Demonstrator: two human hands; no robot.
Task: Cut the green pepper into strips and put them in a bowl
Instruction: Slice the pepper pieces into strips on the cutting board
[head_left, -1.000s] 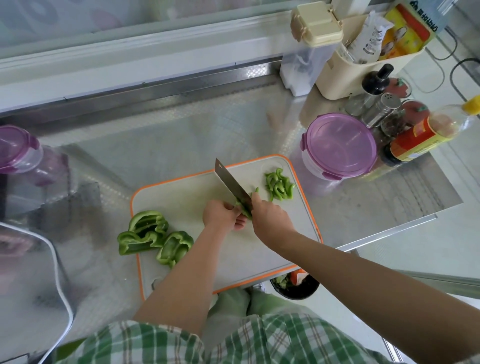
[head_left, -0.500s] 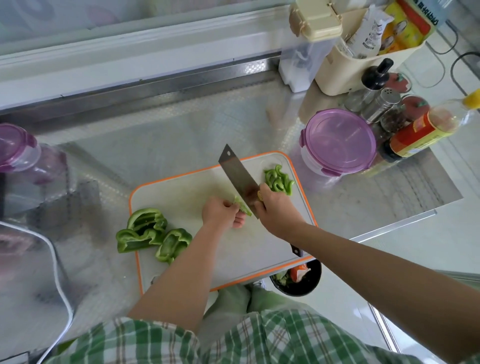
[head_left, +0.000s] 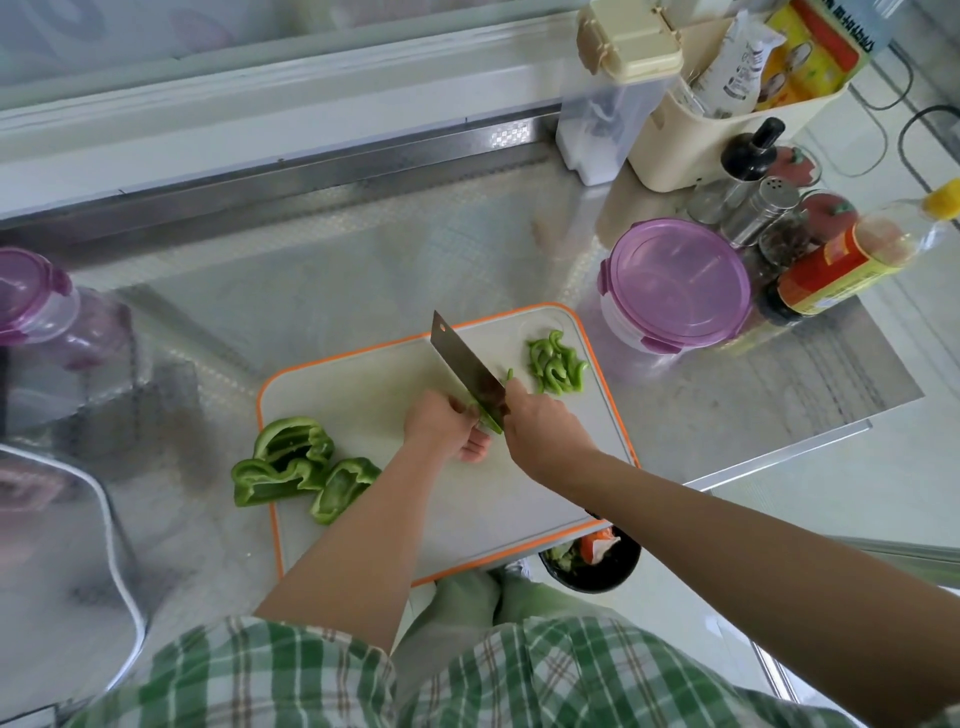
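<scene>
A white cutting board (head_left: 363, 395) with an orange rim lies on the steel counter. My right hand (head_left: 545, 434) grips a cleaver (head_left: 465, 366) whose blade slants up and to the left. My left hand (head_left: 447, 423) presses a small green pepper piece (head_left: 491, 422) down right beside the blade; most of that piece is hidden. A pile of cut pepper strips (head_left: 556, 364) lies at the board's far right corner. Large uncut pepper pieces (head_left: 298, 465) rest at the board's left edge, partly on the counter.
A purple-lidded container (head_left: 675, 283) stands right of the board, with bottles and shakers (head_left: 831, 260) and a cream holder (head_left: 691, 130) behind it. Another purple-lidded jar (head_left: 36, 301) is far left. A dark bowl (head_left: 597, 564) with food scraps sits below the board's near edge.
The cleaver rose from the board and tilted up to the left, then came back down against the pepper piece under my left hand. The strip pile and large pieces stayed put.
</scene>
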